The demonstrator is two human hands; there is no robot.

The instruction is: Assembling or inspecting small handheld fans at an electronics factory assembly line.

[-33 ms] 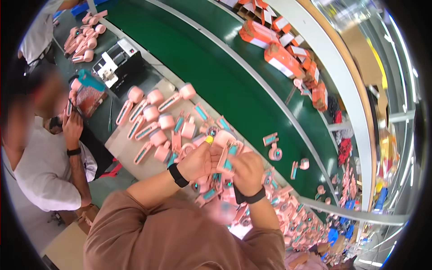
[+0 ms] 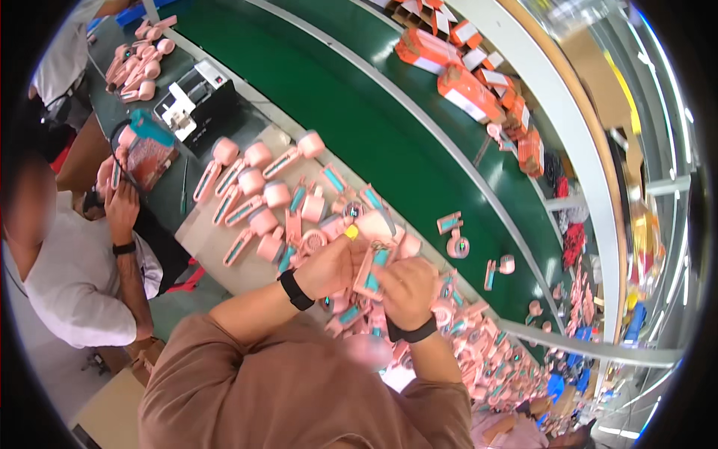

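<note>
Between my hands is a pink handheld fan (image 2: 367,275), its slim handle showing a teal strip. My left hand (image 2: 333,266), with a yellow cover on one fingertip and a black wristband, is closed around the left side of it. My right hand (image 2: 410,290), also with a dark wristband, grips the handle from the right, its fingertips partly hidden. Just beyond, a larger pink fan head (image 2: 374,223) lies on the bench. More pink fans (image 2: 262,221) lie in loose rows to the left, and a dense heap (image 2: 486,359) spreads to the right.
A green conveyor (image 2: 314,112) runs past the bench, with a few fans (image 2: 458,245) on it. Orange boxes (image 2: 471,93) sit across it. A black-and-white machine (image 2: 196,103) stands at the far left. A co-worker (image 2: 82,284) sits at the left, handling a fan.
The fan handle between my hands has tilted and shifted slightly toward me. My right hand has moved a little, while the left stays almost in place. The co-worker's head has moved left.
</note>
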